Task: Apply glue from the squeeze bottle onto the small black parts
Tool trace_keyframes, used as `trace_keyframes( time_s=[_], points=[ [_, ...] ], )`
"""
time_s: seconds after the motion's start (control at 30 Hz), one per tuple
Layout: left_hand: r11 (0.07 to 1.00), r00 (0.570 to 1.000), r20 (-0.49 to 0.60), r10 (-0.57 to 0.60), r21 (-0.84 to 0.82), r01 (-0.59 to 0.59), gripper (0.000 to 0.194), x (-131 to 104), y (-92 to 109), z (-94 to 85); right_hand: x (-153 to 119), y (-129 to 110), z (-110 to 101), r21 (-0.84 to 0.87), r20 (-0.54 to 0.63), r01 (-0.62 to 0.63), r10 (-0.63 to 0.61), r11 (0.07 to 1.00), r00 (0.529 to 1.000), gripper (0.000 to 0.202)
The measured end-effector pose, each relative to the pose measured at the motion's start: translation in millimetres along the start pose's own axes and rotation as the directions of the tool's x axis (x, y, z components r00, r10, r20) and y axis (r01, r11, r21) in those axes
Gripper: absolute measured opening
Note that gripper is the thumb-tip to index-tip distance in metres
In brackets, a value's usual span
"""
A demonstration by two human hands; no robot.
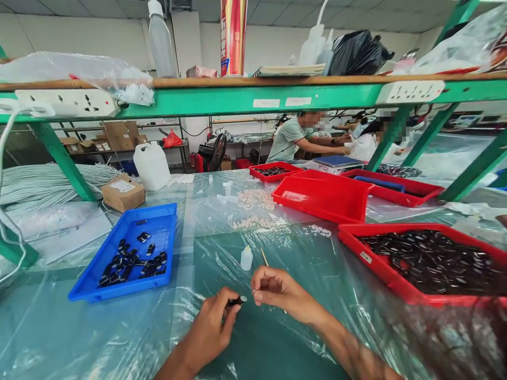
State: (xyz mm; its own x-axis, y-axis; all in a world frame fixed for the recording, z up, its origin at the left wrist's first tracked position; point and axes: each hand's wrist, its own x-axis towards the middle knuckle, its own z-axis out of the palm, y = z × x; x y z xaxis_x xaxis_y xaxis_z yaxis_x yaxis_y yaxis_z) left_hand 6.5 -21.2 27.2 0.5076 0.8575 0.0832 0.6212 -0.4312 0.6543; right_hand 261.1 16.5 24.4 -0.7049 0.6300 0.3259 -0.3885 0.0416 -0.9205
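Note:
My left hand [214, 324] pinches a small black part [236, 301] with a pale tip, low in the middle of the head view. Close to its right, my right hand [277, 290] is closed on a thin wooden stick [264, 257] that points up and away; its fingertips almost touch the part. A small white squeeze bottle [246, 258] stands just beyond both hands. Left of them a blue tray [166, 211] holds several of the same black parts. A red tray [380, 264] on the right is full of many more.
The table is covered in clear plastic sheet [206, 221], with small white pieces [255, 199] scattered on it. An empty red tray [322, 198], a cardboard box [122, 192] and a white jug [151, 166] lie further back. Green shelf frame [253, 97] overhead. People work beyond it.

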Motion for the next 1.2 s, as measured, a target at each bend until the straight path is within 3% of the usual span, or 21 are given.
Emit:
trace_keyframes(
  time_s=[0.37, 0.57, 0.9, 1.2],
  points=[
    [0.998, 1.000, 0.021, 0.001, -0.068, 0.000, 0.015, -0.9, 1.1, -1.9, -1.9, 8.3, 7.1, -0.069, 0.018, -0.044, 0.045, 0.997, 0.999, 0.059],
    [0.997, 0.999, 0.044, 0.004, -0.073, -0.001, 0.004, -3.2, -0.2, -0.6, 3.2, 5.4, 8.8, -0.060, -0.013, 0.007, -0.008, 0.998, 1.000, 0.059],
    [0.991, 0.999, 0.053, 0.005, -0.133, 0.002, 0.009, -3.7, 1.3, 0.8, 1.8, 25.0, 13.9, 0.093, 0.092, -0.074, 0.065, 0.993, 0.994, 0.061],
    [0.989, 0.990, 0.137, -0.019, -0.143, 0.039, 0.019, -6.7, 1.4, -0.3, 2.7, 21.0, 20.5, 0.225, 0.160, -0.139, 0.104, 0.964, 0.982, 0.060]
  ],
)
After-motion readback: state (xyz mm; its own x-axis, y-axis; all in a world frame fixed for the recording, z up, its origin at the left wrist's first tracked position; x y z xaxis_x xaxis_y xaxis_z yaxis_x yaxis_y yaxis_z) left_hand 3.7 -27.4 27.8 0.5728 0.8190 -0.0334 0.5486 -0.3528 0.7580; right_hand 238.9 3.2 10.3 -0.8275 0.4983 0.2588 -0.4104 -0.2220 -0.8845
